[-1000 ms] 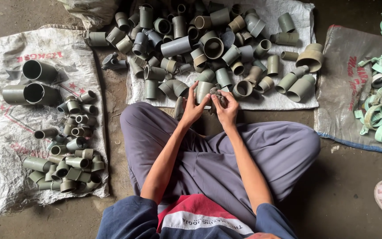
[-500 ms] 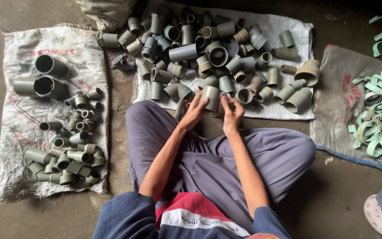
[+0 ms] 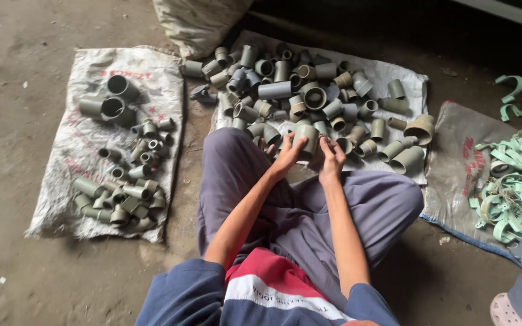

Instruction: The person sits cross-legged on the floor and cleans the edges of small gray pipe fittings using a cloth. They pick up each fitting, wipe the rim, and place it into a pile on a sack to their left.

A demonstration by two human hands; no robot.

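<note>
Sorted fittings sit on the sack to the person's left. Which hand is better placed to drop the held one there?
Left, probably. The left hand has the grey pipe fitting in its grip and is on the side of the left sack. The right hand only touches it and would cross the body.

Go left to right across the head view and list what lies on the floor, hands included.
White sack with sorted grey pipe fittings → left hand → grey pipe coupling held in it → right hand → grey sack → pile of pale green clamps.
</note>
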